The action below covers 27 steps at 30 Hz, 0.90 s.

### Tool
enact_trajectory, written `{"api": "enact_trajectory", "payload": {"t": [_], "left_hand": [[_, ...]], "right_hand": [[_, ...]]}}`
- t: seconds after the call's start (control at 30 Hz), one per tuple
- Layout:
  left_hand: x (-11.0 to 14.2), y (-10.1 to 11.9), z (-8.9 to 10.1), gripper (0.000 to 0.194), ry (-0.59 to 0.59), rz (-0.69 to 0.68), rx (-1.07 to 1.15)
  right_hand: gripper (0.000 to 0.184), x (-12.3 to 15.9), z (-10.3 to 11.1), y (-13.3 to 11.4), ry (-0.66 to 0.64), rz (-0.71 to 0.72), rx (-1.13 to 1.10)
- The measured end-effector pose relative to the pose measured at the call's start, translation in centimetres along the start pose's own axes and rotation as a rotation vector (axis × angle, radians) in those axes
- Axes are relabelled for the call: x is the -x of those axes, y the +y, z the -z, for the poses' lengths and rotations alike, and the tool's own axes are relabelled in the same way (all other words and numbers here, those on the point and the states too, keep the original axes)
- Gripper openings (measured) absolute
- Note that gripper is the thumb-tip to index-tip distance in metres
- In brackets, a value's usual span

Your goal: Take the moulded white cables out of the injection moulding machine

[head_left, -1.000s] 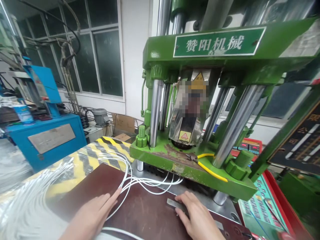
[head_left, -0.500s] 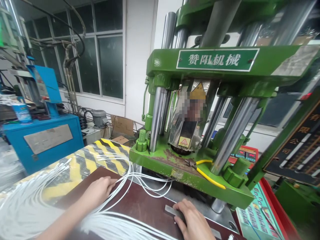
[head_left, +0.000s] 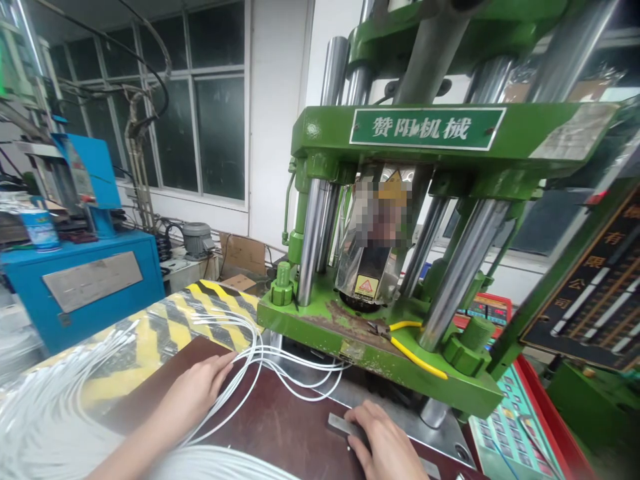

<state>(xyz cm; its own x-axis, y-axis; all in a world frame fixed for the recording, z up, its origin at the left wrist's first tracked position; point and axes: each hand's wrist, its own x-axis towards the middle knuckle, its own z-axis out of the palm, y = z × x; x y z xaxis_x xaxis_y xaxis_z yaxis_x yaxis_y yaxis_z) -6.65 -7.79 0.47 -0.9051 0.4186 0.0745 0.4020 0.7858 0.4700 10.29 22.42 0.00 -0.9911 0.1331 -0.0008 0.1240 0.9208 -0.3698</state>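
Note:
My left hand (head_left: 193, 390) lies flat on a dark brown board (head_left: 280, 427), fingers apart, its fingertips touching several thin white cables (head_left: 280, 370). These cables loop across the board and run under the plate of a green press machine (head_left: 400, 220). My right hand (head_left: 385, 443) rests at the machine's front with its fingers bent over the end of a flat grey metal bar (head_left: 345, 425). A large bundle of white cables (head_left: 45, 407) spreads at the left.
Yellow-handled pliers (head_left: 405, 340) lie on the press's lower green plate. A control panel (head_left: 510, 413) in a red frame stands at the right. A yellow-and-black striped surface (head_left: 170, 320) and a blue machine (head_left: 80, 280) are at the left, below windows.
My left hand slid left and back along the cables, then settled with fingers spread on the board. My right hand stayed on the metal bar. The view tilted upward slightly.

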Motion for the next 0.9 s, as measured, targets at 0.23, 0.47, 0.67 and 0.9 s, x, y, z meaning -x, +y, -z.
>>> {"api": "enact_trajectory", "payload": {"t": [0.23, 0.47, 0.67, 0.9], "left_hand": [[-1.5, -1.5, -1.0, 0.033, -0.002, 0.22, 0.068], [-0.9, -0.4, -0.6, 0.039, 0.002, 0.139, 0.078], [-0.3, 0.8, 0.1, 0.052, 0.032, 0.089, 0.094], [-1.1, 1.5, -0.1, 0.051, 0.194, 0.011, -0.061]], "right_hand": [[0.024, 0.1, -0.2, 0.2, -0.001, -0.001, -0.009], [0.026, 0.0, -0.1, 0.2, -0.013, -0.015, -0.004], [0.026, 0.1, 0.1, -0.2, -0.002, -0.019, 0.001], [0.027, 0.0, -0.2, 0.1, 0.006, -0.019, 0.007]]}}
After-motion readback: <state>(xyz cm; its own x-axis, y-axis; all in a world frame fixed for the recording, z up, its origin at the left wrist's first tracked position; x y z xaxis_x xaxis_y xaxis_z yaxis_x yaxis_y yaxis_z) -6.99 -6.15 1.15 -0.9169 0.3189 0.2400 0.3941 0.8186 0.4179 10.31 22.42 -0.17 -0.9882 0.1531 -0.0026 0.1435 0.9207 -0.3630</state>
